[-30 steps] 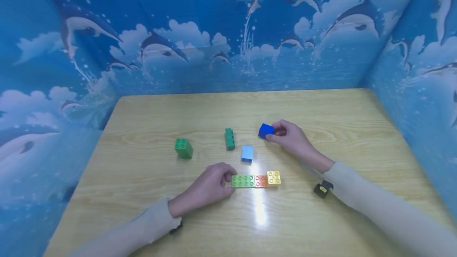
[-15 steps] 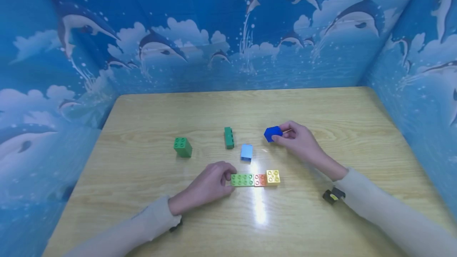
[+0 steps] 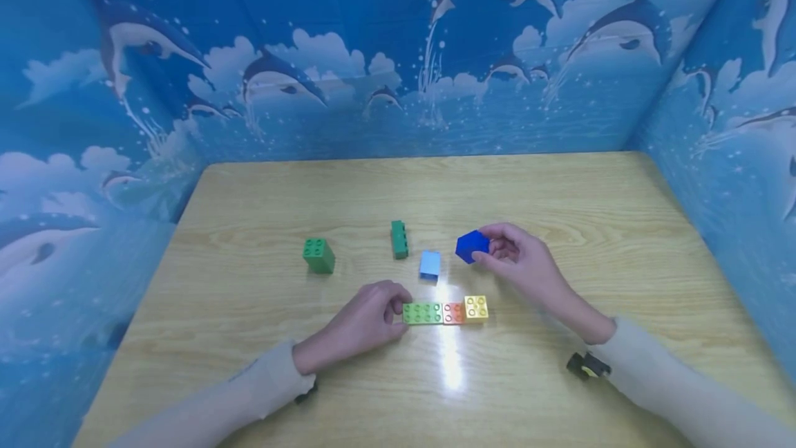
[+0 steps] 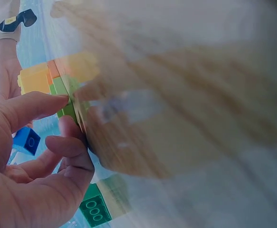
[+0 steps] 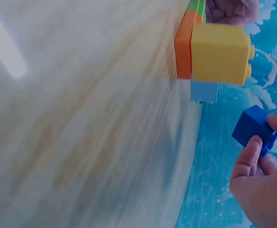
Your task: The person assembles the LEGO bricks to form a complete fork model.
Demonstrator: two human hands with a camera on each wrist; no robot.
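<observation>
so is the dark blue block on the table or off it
Off the tabletop: the right hand pinches the dark blue block, and both wrist views show it against the blue backdrop.

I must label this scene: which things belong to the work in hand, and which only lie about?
Work in hand:
dark blue block, held by right hand
light green brick, held by left hand
orange brick and yellow block, in its row

Apparently lying about:
light blue brick
narrow green brick
tall green block

In the right wrist view, the blue brick (image 5: 250, 126) is partly covered by the right hand (image 5: 267, 186), itself cut off by the right edge.
</observation>
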